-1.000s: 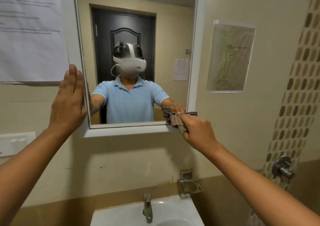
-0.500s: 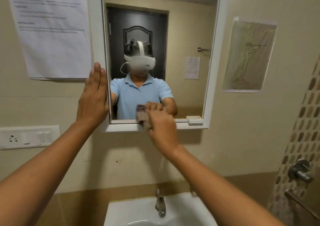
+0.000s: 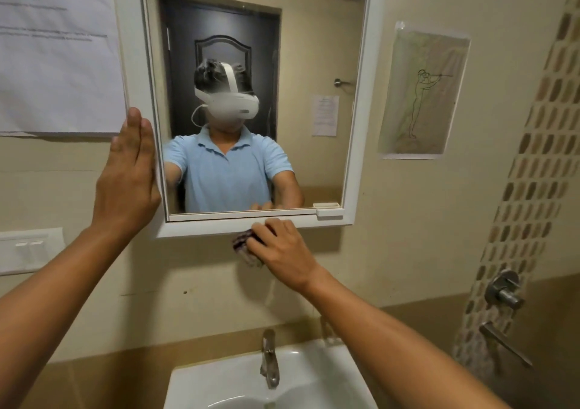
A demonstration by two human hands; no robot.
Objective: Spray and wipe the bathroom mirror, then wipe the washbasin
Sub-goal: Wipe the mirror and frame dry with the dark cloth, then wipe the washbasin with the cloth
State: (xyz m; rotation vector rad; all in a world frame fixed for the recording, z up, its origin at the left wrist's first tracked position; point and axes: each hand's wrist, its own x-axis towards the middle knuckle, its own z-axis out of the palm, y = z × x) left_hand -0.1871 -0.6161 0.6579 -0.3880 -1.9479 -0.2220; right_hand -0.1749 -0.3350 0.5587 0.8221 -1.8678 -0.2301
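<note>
From the head camera, the left hand (image 3: 127, 176) is flat and spread, fingers together and pointing up, pressed against the left side of the white-framed rectangular wall mirror (image 3: 357, 100). It grips nothing — by the look of it, it is there to brace the frame while the other hand rubs.

The right hand (image 3: 279, 248) is clenched around a bunched dark, patterned cloth (image 3: 243, 243), which pokes out to the left of the knuckles. Hand and cloth sit at the underside of the mirror's lower frame edge, the fingertips touching the white ledge, well below the glass itself. Holding the rag balled up probably gives a firm pad to push along the narrow rim.

The mirror hangs on the beige wall directly above the white ceramic washbasin (image 3: 201, 386), whose chrome tap (image 3: 270, 358) stands at the back of the bowl. The glass reflects the person and a dark door clearly; a faint hazy smear shows near the upper middle of it, though whether that is residue or blur I cannot tell. A small white clip sits at the frame's lower right corner.

No spray bottle is visible. I judge the mirror work close to done, with the basin not yet wiped — it looks dry and bare.
</note>
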